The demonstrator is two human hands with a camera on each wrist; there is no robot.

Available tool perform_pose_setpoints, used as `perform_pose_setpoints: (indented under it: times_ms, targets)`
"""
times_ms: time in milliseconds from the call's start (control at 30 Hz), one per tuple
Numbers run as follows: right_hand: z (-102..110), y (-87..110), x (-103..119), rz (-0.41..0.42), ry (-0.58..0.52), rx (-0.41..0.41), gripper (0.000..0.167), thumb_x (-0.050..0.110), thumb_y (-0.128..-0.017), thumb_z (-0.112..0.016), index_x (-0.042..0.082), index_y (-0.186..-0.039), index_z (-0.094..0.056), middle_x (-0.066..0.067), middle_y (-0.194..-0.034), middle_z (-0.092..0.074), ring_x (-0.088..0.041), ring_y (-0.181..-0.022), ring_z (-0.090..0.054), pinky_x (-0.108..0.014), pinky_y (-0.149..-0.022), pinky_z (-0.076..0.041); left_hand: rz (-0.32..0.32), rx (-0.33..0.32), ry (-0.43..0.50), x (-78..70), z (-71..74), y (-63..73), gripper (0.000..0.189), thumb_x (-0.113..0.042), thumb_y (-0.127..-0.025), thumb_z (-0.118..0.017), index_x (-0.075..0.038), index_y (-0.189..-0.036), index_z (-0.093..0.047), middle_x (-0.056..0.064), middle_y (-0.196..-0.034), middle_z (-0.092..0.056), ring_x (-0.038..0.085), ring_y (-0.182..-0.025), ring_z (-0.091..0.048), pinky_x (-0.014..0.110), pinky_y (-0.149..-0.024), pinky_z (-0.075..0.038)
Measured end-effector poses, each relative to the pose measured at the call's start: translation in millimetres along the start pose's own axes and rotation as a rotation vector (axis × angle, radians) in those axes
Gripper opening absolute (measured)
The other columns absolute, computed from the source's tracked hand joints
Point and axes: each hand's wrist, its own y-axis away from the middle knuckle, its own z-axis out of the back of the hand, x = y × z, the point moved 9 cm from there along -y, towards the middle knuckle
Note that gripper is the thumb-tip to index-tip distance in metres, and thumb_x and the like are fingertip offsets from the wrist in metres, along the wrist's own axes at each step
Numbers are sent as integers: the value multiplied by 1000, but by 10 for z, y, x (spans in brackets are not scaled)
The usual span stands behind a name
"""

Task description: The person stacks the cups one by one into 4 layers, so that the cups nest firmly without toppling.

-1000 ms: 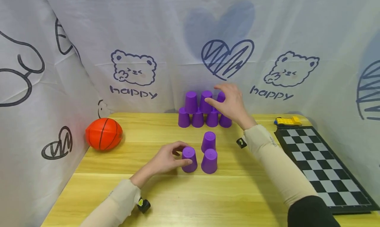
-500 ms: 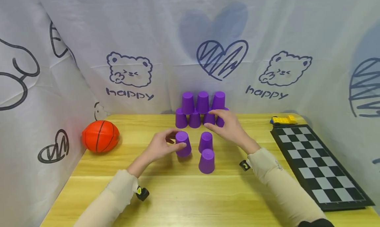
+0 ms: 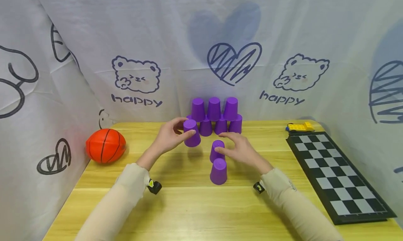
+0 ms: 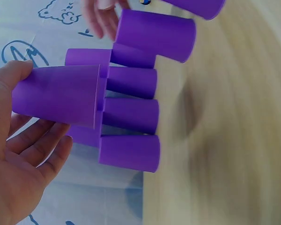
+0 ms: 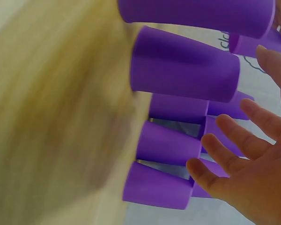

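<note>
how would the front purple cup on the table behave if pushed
The front cup probably slides before tipping, since its wide end is down. Its tapered round shape suggests it would roll in a curve if toppled.

White cloth backdrop [image 3: 176, 27] is hanging at 12 o'clock, creasing lightly. Hatched heart print [image 3: 234, 63] is showing at 1 o'clock, pale blue heart [image 3: 203, 33] spreading above. Line-drawn bears are appearing at 10 o'clock [image 3: 136, 79] and 2 o'clock, "happy" lettering [image 3: 136, 100] running beneath each. Left cloth panel [image 3: 22, 139] is enclosing 9 o'clock, right cloth panel [image 3: 355, 111] 3 o'clock. Yellow wood-grain table [image 3: 189, 216] is filling 6 o'clock. Diffuse light is casting soft shadows.
</note>
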Motion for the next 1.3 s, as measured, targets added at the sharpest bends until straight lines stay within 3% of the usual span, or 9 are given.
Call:
perform_pose_setpoints:
  times_ms: [200, 800, 1300]
  targets:
    - [-73, 45, -88, -16, -16, 3, 61, 38, -91, -84, 9, -140, -66, -12, -142, -68, -35, -135, -61, -54, -116, -48, -18, -15, 13, -100, 65, -192, 49, -28, -93, -82, -6, -134, -66, 15, -120, -75, 31, -102, -74, 43, -88, -64]
    - [-154, 77, -190, -39, -76, -11, 53, 37, -94, -80, 10, -138, -67, -8, -138, -71, -30, -133, -64, -51, -116, -49, 16, -94, -9, -353, 202, -677, 56, -36, -93, -80, -6, -138, -63, 16, -125, -74, 31, -111, -71, 47, -97, -61]
    - [-165, 80, -171, -26, -119, -3, 49, 36, -96, -79, 10, -136, -68, -6, -134, -72, -27, -127, -67, -52, -115, -49, 48, -157, -7, -468, 220, -956, 58, -36, -93, -80, -6, -140, -62, 18, -128, -73, 31, -114, -71, 44, -100, -60]
